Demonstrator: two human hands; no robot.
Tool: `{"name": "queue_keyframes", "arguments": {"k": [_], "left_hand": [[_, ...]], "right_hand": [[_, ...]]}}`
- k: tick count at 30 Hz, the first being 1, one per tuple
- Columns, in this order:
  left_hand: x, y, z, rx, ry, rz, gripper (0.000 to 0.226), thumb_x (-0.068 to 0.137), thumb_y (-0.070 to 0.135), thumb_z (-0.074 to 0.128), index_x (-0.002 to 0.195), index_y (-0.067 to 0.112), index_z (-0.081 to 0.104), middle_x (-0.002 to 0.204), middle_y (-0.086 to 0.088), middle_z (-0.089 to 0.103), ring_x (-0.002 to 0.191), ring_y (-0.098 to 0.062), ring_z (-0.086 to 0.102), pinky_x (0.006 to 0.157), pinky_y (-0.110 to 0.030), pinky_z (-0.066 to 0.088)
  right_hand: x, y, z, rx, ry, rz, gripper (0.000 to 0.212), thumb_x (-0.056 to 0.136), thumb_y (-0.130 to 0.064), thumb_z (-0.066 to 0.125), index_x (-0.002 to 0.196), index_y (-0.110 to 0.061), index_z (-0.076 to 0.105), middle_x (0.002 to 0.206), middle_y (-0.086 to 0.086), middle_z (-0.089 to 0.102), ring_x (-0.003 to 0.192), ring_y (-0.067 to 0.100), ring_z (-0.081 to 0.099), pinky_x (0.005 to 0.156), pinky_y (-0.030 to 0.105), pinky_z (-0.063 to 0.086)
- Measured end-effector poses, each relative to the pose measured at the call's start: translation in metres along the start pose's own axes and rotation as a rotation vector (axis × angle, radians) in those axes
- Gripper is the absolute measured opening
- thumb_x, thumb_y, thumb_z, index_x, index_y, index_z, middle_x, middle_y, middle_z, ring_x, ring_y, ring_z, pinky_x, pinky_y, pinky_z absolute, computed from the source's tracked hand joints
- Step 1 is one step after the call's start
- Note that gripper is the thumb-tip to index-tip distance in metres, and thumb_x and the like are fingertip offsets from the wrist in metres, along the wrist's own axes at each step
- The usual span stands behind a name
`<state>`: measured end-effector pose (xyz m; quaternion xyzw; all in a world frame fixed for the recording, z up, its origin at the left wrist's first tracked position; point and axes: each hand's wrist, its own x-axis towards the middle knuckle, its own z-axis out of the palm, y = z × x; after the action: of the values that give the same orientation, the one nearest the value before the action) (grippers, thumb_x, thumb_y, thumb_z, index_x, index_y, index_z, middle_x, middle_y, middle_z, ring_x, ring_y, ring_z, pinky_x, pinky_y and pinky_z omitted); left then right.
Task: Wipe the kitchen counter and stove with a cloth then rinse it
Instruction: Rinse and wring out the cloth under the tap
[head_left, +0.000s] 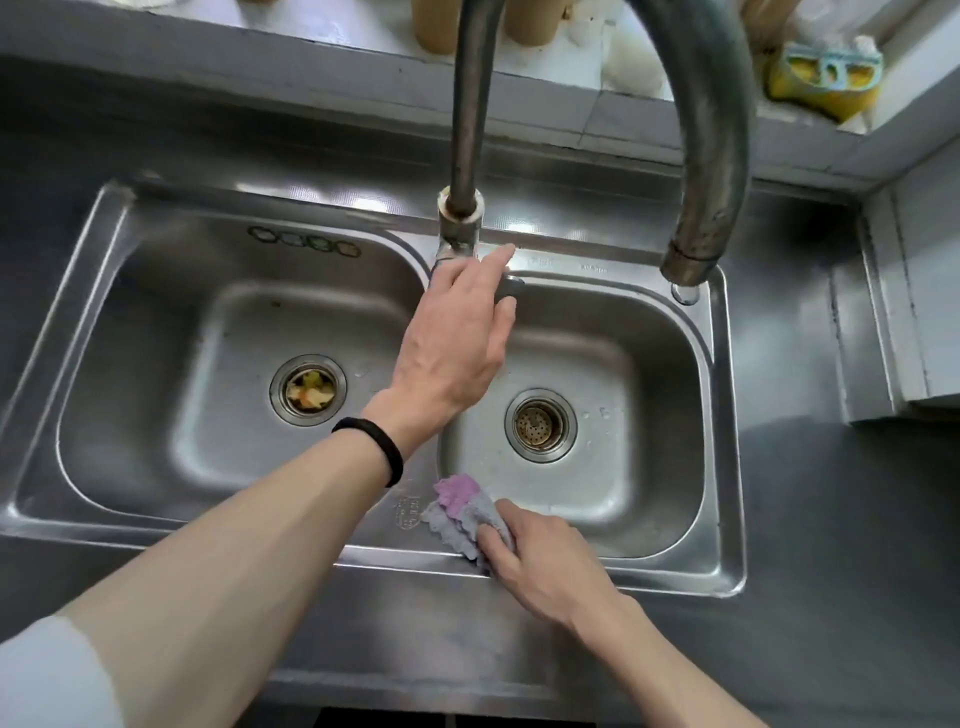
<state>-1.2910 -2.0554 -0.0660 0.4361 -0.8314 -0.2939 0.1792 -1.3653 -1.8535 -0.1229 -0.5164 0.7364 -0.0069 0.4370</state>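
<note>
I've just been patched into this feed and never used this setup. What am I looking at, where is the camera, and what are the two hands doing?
There is no machine here: a person wears one camera on the head, looking down at a steel double sink. The left hand reaches to the tap handle at the base of the curved faucet; no water is visible. The right hand presses a pink and lilac cloth on the sink's front rim. The left drain holds food scraps.

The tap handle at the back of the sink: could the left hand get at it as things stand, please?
Probably yes: the left hand already lies over the tap handle, with nothing between them.
</note>
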Motion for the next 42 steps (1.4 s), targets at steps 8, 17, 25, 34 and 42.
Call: {"name": "queue_keyframes", "arguments": {"k": [8,17,25,34,42], "left_hand": [[0.007,0.0,0.003,-0.038,0.022,-0.16,0.026,0.11,0.033,0.047,0.112,0.014,0.065,0.1,-0.001,0.058,0.103,-0.023,0.054,0.081,-0.038,0.043],[0.007,-0.003,0.002,-0.08,0.042,-0.177,0.022,0.107,0.03,0.052,0.102,0.013,0.066,0.099,-0.009,0.062,0.097,-0.029,0.056,0.083,-0.044,0.046],[0.003,-0.011,0.006,-0.088,0.082,-0.115,0.02,0.106,0.023,0.055,0.099,0.008,0.067,0.099,-0.01,0.065,0.099,-0.029,0.058,0.086,-0.049,0.048],[0.0,-0.013,0.01,-0.075,0.133,-0.059,0.019,0.105,0.017,0.056,0.098,0.003,0.068,0.095,-0.011,0.065,0.1,-0.032,0.057,0.085,-0.049,0.047],[0.001,-0.017,0.014,-0.097,0.152,-0.038,0.021,0.105,0.021,0.054,0.098,0.007,0.067,0.093,-0.005,0.063,0.098,-0.027,0.057,0.083,-0.05,0.049]], "right_hand": [[-0.001,-0.001,0.007,0.005,0.045,0.003,0.029,0.104,-0.05,0.038,0.092,-0.024,0.044,0.109,0.013,0.07,0.101,0.043,0.06,0.074,0.043,0.042],[-0.003,-0.001,0.007,0.001,0.067,-0.013,0.029,0.105,-0.049,0.037,0.09,-0.025,0.04,0.108,0.014,0.07,0.101,0.043,0.059,0.074,0.044,0.042],[-0.002,0.001,0.01,0.012,0.084,-0.031,0.028,0.105,-0.049,0.035,0.09,-0.026,0.04,0.108,0.014,0.069,0.101,0.043,0.058,0.072,0.044,0.038],[-0.003,0.003,0.011,0.038,0.106,-0.057,0.026,0.105,-0.047,0.036,0.089,-0.026,0.039,0.103,0.011,0.068,0.098,0.039,0.058,0.07,0.041,0.031],[-0.003,0.002,0.011,0.012,0.089,-0.034,0.03,0.103,-0.052,0.034,0.096,-0.024,0.043,0.108,0.005,0.068,0.101,0.035,0.059,0.075,0.043,0.04]]}}
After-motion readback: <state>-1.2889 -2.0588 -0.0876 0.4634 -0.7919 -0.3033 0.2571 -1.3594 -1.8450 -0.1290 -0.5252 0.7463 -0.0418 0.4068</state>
